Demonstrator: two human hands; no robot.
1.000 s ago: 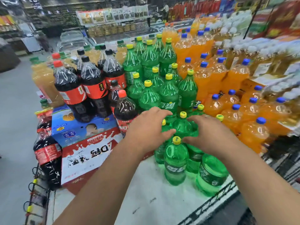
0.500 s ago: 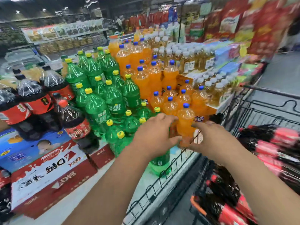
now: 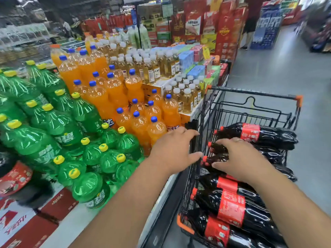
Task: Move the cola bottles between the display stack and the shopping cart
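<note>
A black wire shopping cart (image 3: 254, 93) with orange corners stands at the right, beside the display. Several cola bottles (image 3: 232, 206) with red labels and red caps lie on their sides in it, stacked. My right hand (image 3: 243, 160) lies with spread fingers on the necks of two of the upper ones (image 3: 217, 149). My left hand (image 3: 172, 151) hovers with straight fingers at the cart's left rim and holds nothing. At the far left edge a blurred cola bottle (image 3: 14, 178) stands on the display stack.
Green soda bottles (image 3: 62, 129) and orange soda bottles (image 3: 114, 93) fill the display left of the cart, on red cartons (image 3: 59, 204). Small pale tea bottles (image 3: 161, 67) stand behind. A person (image 3: 250, 22) stands far down the grey aisle (image 3: 286, 68).
My view and both hands have swung right, from the green bottles on the display to the cart. My right hand now rests on cola bottles in the cart.
</note>
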